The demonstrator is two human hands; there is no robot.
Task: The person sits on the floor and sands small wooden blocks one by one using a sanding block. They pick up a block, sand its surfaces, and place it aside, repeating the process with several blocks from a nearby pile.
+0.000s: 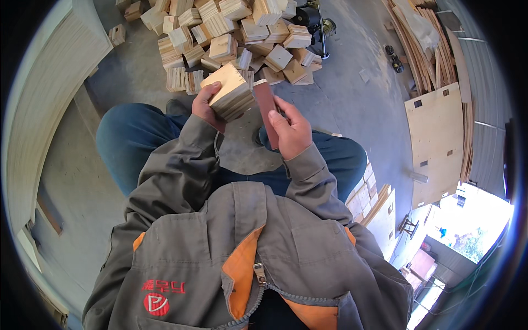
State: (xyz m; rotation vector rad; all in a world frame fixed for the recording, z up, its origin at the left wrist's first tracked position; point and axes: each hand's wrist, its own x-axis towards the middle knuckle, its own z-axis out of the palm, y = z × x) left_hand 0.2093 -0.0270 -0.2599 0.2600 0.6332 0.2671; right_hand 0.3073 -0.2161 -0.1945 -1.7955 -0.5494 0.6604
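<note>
My left hand (205,105) is closed around a layered plywood block (230,91), which is held tilted above my lap between my knees. My right hand (292,131) grips a flat reddish-brown sanding block (265,110), with the thumb along its face and the fingers behind. The sanding block stands steeply beside the plywood block's right side. Whether the two touch near the upper corner, I cannot tell. Just beyond my hands, a loose heap of similar plywood blocks (223,48) covers the floor.
A black tool (319,25) stands at the heap's right. Farther right lie a small dark object (394,59), long wooden strips (421,49) and a plywood panel with square holes (437,140). Stacked blocks (363,193) sit beside my right knee. Tall stacked sheets (60,82) line the left.
</note>
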